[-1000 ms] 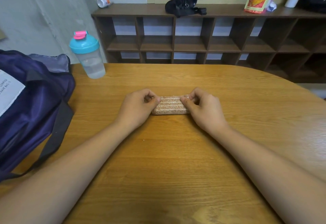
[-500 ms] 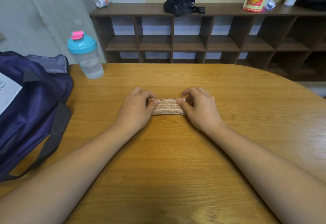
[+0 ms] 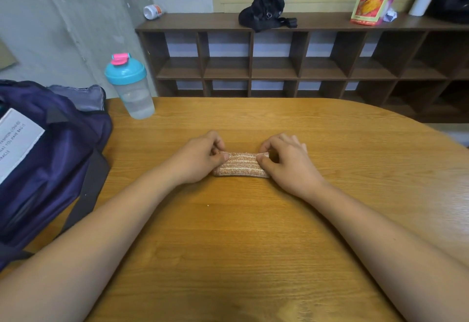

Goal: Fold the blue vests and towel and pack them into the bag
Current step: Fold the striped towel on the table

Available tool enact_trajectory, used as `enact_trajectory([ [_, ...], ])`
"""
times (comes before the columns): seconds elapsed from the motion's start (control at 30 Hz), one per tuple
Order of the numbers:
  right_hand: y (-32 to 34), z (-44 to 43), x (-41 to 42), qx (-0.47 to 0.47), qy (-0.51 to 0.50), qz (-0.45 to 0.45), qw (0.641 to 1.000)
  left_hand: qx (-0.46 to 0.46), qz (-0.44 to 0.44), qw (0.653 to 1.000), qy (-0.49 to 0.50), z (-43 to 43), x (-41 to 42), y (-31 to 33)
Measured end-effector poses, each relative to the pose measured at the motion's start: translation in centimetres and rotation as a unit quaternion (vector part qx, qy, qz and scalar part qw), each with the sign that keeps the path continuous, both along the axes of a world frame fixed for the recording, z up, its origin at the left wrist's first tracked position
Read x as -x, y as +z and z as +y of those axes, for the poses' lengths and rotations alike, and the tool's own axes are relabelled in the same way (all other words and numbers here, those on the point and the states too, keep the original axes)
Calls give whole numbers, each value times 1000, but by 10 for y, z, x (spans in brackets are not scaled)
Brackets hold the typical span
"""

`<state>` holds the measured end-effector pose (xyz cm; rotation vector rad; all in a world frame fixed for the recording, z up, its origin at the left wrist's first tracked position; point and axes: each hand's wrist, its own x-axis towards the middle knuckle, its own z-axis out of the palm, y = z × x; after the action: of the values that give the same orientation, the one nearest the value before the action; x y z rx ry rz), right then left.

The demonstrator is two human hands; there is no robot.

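bag [image 3: 55,169] and its white label [image 3: 17,141] partly beyond left edge

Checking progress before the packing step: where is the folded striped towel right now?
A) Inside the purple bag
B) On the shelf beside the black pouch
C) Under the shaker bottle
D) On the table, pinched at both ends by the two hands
D: the towel lies on the table, with the left hand pinching one end and the right hand the other, well apart from the bag.
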<state>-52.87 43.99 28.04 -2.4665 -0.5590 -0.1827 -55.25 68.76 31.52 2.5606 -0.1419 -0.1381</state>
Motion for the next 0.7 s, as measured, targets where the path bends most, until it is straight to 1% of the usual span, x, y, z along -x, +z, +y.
enact_trajectory([
  [0.07, 2, 0, 3, 3, 26, -6, 1000, -12, 36, 999, -19, 1, 1, 6],
  [0.17, 7, -1, 6, 7, 55, -4, 998, -50, 64, 996, -32, 4, 1, 10],
  [0.3, 22, 1, 5, 27, 90, 90, 992, -43, 88, 994, -50, 9, 6, 21],
  [0.43, 45, 2, 4, 51, 114, 170, 977, 15, 86, 995, -46, 17, 17, 35],
  [0.5, 61, 3, 7, 45, 132, 188, 972, 57, 92, 993, -37, 23, 24, 43],
  [0.6, 85, 7, 12, 32, 154, 207, 966, 152, 108, 982, -34, 36, 35, 56],
  [0.7, 106, 18, 18, 15, 177, 221, 959, 197, 95, 975, -36, 49, 48, 77],
])
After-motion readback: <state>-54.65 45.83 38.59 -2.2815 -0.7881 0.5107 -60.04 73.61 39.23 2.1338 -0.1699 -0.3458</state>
